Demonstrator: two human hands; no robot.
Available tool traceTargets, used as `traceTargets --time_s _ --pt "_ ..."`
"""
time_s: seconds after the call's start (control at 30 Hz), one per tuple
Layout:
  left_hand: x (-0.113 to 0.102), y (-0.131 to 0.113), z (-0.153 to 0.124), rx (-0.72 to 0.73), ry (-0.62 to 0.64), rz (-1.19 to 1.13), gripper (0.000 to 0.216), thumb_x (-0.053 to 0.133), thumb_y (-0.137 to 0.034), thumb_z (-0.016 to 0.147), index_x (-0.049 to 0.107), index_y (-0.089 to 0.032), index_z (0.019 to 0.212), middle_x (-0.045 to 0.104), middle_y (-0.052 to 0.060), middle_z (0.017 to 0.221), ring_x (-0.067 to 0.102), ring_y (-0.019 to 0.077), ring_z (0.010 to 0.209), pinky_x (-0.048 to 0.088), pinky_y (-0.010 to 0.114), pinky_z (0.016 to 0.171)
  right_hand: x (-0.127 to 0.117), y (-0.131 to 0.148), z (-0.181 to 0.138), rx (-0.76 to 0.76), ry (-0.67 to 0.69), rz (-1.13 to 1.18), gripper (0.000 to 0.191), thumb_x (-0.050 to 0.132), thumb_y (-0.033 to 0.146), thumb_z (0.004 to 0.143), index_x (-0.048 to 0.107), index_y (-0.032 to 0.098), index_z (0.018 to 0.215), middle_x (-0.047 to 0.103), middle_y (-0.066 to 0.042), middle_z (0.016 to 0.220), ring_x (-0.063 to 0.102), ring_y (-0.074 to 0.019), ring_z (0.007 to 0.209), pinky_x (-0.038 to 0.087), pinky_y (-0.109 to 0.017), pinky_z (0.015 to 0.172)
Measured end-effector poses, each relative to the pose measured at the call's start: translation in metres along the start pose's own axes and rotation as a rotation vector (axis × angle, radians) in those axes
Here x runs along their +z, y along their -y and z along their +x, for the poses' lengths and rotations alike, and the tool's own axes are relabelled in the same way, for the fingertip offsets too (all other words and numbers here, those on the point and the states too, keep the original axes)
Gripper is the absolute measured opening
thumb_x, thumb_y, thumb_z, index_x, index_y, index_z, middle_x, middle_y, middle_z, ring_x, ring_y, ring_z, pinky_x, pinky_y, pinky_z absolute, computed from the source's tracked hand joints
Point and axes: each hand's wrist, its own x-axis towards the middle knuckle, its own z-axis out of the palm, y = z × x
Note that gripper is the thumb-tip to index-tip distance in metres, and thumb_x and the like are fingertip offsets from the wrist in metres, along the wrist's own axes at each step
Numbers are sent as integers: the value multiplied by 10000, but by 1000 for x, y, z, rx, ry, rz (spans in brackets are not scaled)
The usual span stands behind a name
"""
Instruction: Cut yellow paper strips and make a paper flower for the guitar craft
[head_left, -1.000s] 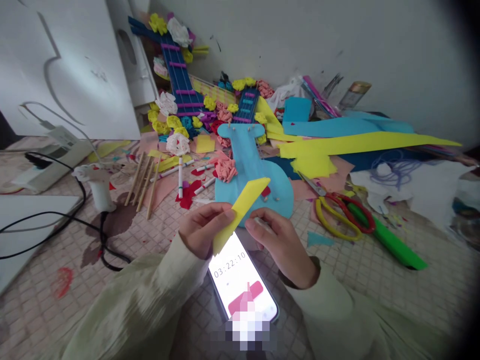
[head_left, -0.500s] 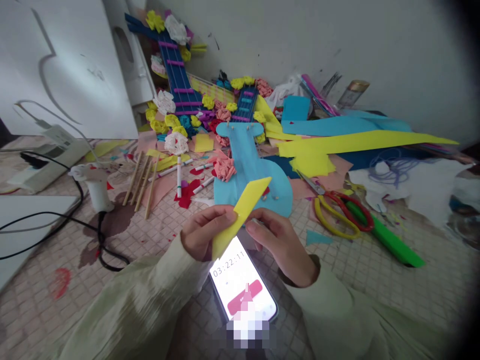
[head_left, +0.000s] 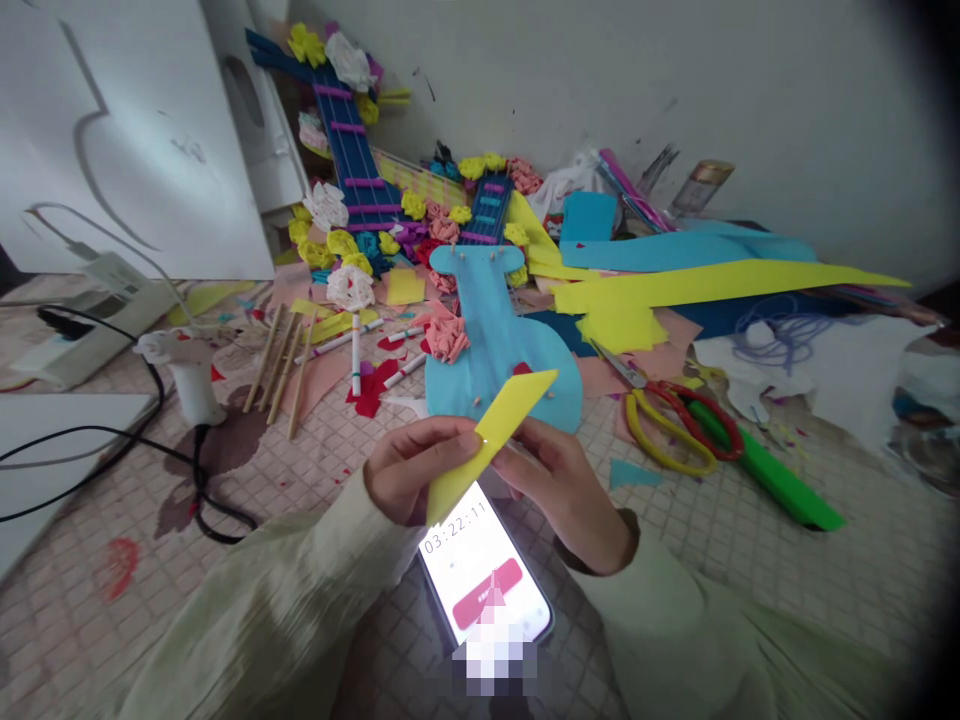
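Observation:
My left hand [head_left: 409,475] pinches a yellow paper strip [head_left: 491,430] near its middle, holding it tilted up to the right. My right hand [head_left: 562,485] has its fingers curled against the strip from the right side, touching it. Both hands hover over a lit phone [head_left: 484,575] lying on the tiled floor, its screen showing a timer. Just beyond the strip lies a light blue paper guitar shape [head_left: 499,340] with a pink paper flower [head_left: 448,338] on it.
Scissors with red and yellow handles [head_left: 667,415] and a green tool [head_left: 772,475] lie to the right. Wooden sticks [head_left: 281,365] and markers [head_left: 355,352] lie to the left, near a glue gun [head_left: 187,370] with a black cord. Paper scraps and flower-covered guitars pile against the wall.
The yellow strip has tilted a little further to the right, and my right fingers have closed in against it. The phone timer advanced by a second.

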Motion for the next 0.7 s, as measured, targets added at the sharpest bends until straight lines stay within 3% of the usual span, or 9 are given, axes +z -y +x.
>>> traceTargets --time_s 0.53,0.7 --pt "1 2 2 -42 -15 16 176 772 -232 492 671 -160 616 632 -23 505 521 58 435 366 168 456 -2 1 -1 -31 11 -27 172 602 324 710 541 164 720 425 48 559 388 -81 504 314 -220 461" --pt "-2 4 4 -33 46 40 176 756 -252 528 654 -148 628 617 -25 495 525 57 448 367 165 459 -3 3 -2 -55 10 -45 173 592 331 712 530 170 701 430 43 561 396 -86 512 323 -226 470"
